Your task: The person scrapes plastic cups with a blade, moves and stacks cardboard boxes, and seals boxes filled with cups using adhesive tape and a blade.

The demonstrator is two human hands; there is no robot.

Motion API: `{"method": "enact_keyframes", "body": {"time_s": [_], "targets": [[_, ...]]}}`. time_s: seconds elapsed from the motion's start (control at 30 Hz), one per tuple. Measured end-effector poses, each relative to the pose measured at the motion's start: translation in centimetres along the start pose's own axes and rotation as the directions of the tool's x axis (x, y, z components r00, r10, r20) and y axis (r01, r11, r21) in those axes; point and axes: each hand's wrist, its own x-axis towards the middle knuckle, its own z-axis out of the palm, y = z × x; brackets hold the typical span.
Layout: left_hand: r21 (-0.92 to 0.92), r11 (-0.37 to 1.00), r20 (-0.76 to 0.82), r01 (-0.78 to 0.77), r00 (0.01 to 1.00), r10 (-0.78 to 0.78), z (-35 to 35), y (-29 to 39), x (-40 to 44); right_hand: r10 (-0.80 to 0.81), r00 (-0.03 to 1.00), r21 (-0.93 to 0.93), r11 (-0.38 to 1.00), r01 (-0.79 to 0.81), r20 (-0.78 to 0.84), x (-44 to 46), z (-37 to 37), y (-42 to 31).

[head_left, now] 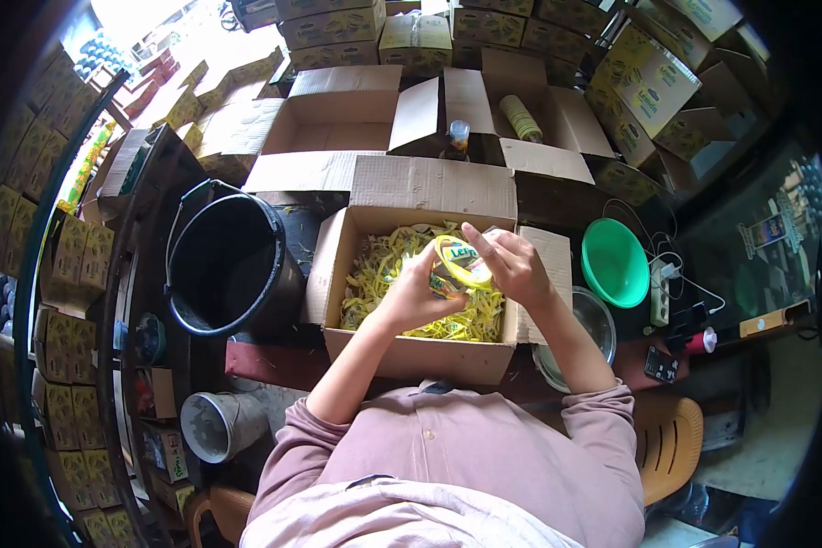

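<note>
My left hand [418, 296] is wrapped round the side of a small plastic tub [443, 285] with a yellow-rimmed lid [463, 261]. Part of a word, "Lem", shows on the lid, which is tilted toward me. At the lid's right edge, my right hand [513, 263] has its fingers curled in, with one finger reaching over the rim. Its fingertips are partly hidden. Both hands are above an open cardboard box [420, 356] that holds many thin yellow strips [374, 274].
A black bucket [288, 274] stands left of the box, with a grey bucket [219, 425] lower down. To the right are a green basin [615, 262], a clear bowl [603, 320], a power strip [659, 297] and a phone [660, 363]. Open cartons [329, 123] line the back; one holds stacked yellow lids [521, 119].
</note>
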Motion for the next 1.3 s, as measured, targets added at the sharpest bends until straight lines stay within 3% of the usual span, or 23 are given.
{"method": "enact_keyframes", "body": {"time_s": [0.17, 0.27, 0.43, 0.53, 0.77, 1.0, 1.17, 1.3], "targets": [[-0.185, 0.98, 0.159, 0.077, 0.986, -0.048, 0.0, -0.9, -0.6, -0.023, 0.999, 0.015, 1.0, 0.024, -0.036, 0.1, -0.4, -0.3], [-0.368, 0.895, 0.299, 0.251, 0.944, -0.141, -0.3, 0.0, -0.8, -0.032, 0.997, 0.054, 0.998, 0.036, -0.063, 0.3, -0.6, -0.7], [-0.585, 0.698, 0.54, 0.412, 0.84, -0.043, -1.0, -0.1, -0.7, -0.032, 0.996, 0.104, 0.994, 0.04, -0.081, 0.3, -0.7, -1.2], [-0.624, 0.646, 0.601, 0.44, 0.799, 0.036, -1.2, -0.3, -0.4, -0.036, 0.995, 0.132, 0.99, 0.048, -0.091, 0.4, -0.9, -1.4], [-0.674, 0.563, 0.648, 0.478, 0.748, 0.141, -1.2, -0.4, -0.3, -0.041, 0.988, 0.148, 0.987, 0.063, -0.149, 0.6, -0.8, -1.8], [-0.766, 0.194, 0.633, 0.613, 0.668, 0.39, -0.1, -1.4, -0.8, -0.025, 0.983, 0.239, 0.969, 0.068, -0.181, 0.8, -0.5, -2.3], [-0.597, -0.139, 0.606, 0.791, 0.557, 0.569, 2.3, -1.6, -1.8, -0.048, 0.984, 0.247, 0.965, 0.09, -0.171, 1.4, -0.5, -3.0], [-0.612, -0.114, 0.567, 0.782, 0.535, 0.626, 1.8, -1.6, -1.1, -0.047, 0.978, 0.218, 0.972, 0.091, -0.202, 1.7, -0.7, -2.7]]}}
